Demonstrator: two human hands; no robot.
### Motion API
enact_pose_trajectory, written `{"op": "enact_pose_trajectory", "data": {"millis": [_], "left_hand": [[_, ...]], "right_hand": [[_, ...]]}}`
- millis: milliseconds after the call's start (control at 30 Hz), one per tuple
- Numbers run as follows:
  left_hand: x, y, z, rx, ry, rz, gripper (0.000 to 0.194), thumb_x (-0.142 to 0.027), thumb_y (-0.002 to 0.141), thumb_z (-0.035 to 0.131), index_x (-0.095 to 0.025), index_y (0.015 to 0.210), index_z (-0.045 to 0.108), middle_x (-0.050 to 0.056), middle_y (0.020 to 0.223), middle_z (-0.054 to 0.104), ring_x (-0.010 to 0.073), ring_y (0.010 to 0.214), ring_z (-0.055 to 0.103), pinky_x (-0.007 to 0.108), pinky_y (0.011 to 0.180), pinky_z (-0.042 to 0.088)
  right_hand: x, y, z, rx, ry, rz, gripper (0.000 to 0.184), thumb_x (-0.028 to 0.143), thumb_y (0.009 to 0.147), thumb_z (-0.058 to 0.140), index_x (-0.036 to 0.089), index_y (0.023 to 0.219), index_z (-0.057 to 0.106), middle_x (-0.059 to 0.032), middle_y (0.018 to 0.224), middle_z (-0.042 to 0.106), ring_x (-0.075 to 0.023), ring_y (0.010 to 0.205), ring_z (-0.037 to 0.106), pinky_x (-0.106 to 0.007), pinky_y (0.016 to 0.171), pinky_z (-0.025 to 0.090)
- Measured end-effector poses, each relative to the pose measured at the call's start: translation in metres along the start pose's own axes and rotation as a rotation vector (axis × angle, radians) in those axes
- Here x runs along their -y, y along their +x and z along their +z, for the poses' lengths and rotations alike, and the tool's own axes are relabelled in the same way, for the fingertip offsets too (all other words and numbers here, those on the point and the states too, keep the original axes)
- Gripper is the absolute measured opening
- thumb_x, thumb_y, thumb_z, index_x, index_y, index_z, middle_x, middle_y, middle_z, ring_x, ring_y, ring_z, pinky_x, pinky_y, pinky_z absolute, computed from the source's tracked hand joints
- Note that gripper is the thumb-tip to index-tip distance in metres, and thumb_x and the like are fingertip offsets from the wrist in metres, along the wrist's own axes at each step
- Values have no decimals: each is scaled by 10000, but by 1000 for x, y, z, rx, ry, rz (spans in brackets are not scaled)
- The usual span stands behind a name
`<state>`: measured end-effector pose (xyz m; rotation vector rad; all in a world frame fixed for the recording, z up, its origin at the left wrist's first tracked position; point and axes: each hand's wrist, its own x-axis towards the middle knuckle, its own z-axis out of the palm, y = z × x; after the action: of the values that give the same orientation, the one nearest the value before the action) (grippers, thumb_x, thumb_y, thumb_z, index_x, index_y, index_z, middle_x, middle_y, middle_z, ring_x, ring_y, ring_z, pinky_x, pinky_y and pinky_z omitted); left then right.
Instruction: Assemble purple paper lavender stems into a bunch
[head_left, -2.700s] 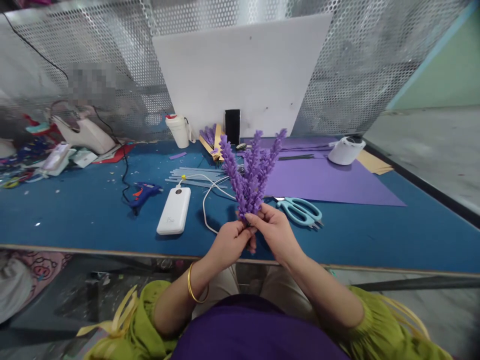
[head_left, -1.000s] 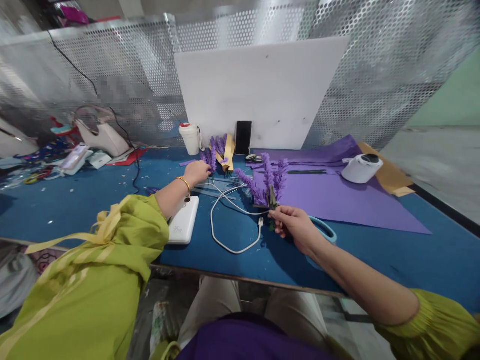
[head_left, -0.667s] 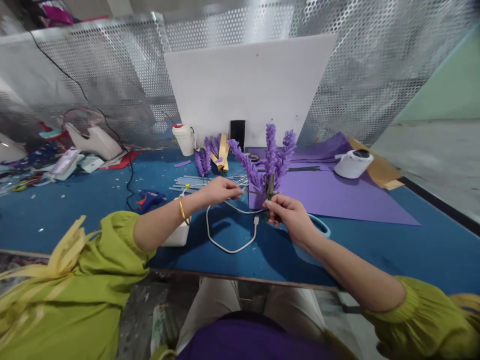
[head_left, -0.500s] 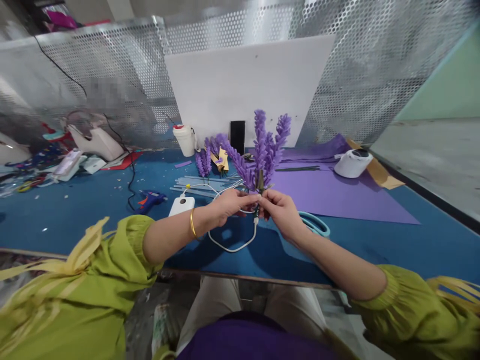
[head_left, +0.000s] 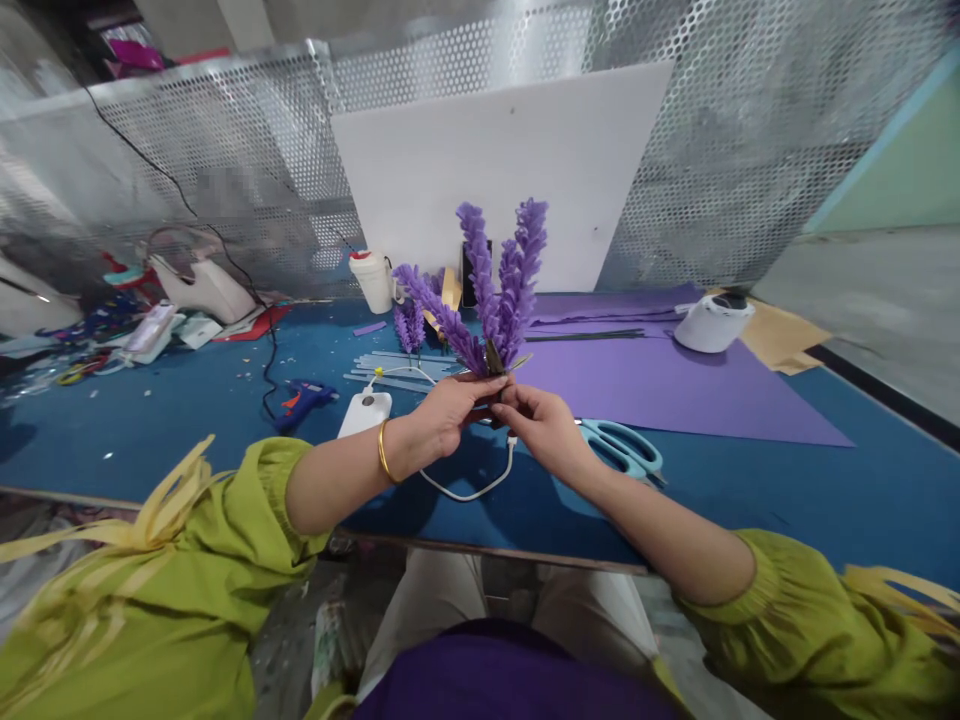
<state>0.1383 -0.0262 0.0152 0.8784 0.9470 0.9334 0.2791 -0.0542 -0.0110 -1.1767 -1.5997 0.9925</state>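
Note:
Purple artificial lavender stems [head_left: 491, 290] stand upright in a bunch over the middle of the table. My left hand [head_left: 450, 405] is closed around the base of the bunch, its thumb across the stems. My right hand [head_left: 541, 420] pinches at the same base just below and to the right, its fingertips close against my left fingers. What exactly the right fingertips hold is partly hidden. A white cable [head_left: 472, 497] loops on the table beneath both hands. Light-blue scissors [head_left: 624, 450] lie beside my right wrist.
A purple sheet [head_left: 660, 395] and a white roll [head_left: 712, 325] lie to the right. Leftward are a white power bank [head_left: 365, 412], a blue glue gun [head_left: 304, 400] and glue sticks [head_left: 397, 368]. A white cup [head_left: 371, 282] stands behind, before a white board [head_left: 510, 160].
The lavender bunch has shifted left and turned, its stems now spread differently. Both hands have moved slightly left with it, still closed at the base. More of the scissors shows.

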Motion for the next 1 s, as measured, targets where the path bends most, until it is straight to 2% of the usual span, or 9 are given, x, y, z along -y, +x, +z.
{"op": "enact_pose_trajectory", "data": {"millis": [133, 233, 333, 400, 500, 567, 733, 867, 1000], "left_hand": [[2, 1, -2, 128, -20, -4, 228, -329, 727, 778, -135, 838, 734, 40, 731, 664, 140, 617, 587, 268, 542, 422], [7, 0, -5, 227, -15, 55, 301, -357, 719, 783, -118, 898, 740, 41, 699, 655, 145, 595, 583, 297, 591, 448], [9, -2, -6, 241, 31, 63, 295, -352, 722, 774, -123, 905, 743, 41, 687, 656, 141, 566, 573, 295, 580, 440], [5, -1, -9, 181, 78, 64, 230, -325, 741, 756, -135, 870, 743, 52, 750, 684, 140, 620, 598, 282, 605, 458], [-14, 7, -20, -4, 209, 141, 127, -261, 801, 696, -148, 836, 743, 60, 886, 721, 126, 772, 633, 242, 693, 482], [-33, 21, -35, -160, 368, 199, 117, -242, 817, 674, -158, 859, 744, 48, 860, 723, 113, 747, 626, 225, 667, 477], [-75, 68, -81, -404, 479, 256, 59, -158, 806, 640, -147, 806, 697, 31, 812, 707, 78, 631, 555, 186, 559, 414], [-80, 98, -106, -477, 610, 201, 96, -88, 781, 595, -144, 747, 665, 20, 662, 662, 89, 563, 528, 196, 534, 425], [-78, 112, -119, -478, 807, 144, 110, -110, 790, 584, -143, 704, 644, -3, 546, 606, 98, 534, 537, 222, 565, 464]], "right_hand": [[0, -3, 1, 47, 299, 122, 302, 467, 763, 661, 185, 710, 568, 2, 648, 616, -143, 605, 614, -249, 566, 452], [-1, -3, 0, 0, 344, 96, 314, 457, 742, 703, 177, 660, 586, 8, 602, 613, -123, 568, 600, -235, 553, 441], [-1, -2, 1, 11, 377, 116, 336, 477, 736, 712, 168, 654, 611, 0, 608, 636, -124, 560, 616, -226, 528, 436], [-1, -2, 1, 54, 346, 161, 304, 457, 732, 723, 161, 716, 653, -15, 677, 682, -140, 607, 655, -224, 535, 451], [-4, -5, -3, 109, 223, 249, 231, 346, 729, 735, 165, 870, 705, -36, 824, 740, -164, 708, 706, -225, 579, 479], [-8, -9, -10, 135, 142, 276, 241, 302, 744, 715, 167, 943, 715, -47, 876, 751, -173, 746, 717, -233, 605, 487], [-17, -23, -41, 198, -31, 180, 260, 352, 795, 649, 176, 970, 727, -42, 853, 752, -182, 762, 693, -298, 736, 515], [-16, -27, -71, 111, -181, 165, 314, 404, 803, 620, 184, 994, 738, -33, 751, 735, -203, 766, 682, -306, 734, 502], [-19, -21, -104, 0, -303, 179, 334, 421, 811, 610, 176, 993, 745, -59, 814, 761, -217, 765, 691, -308, 722, 501]]}}
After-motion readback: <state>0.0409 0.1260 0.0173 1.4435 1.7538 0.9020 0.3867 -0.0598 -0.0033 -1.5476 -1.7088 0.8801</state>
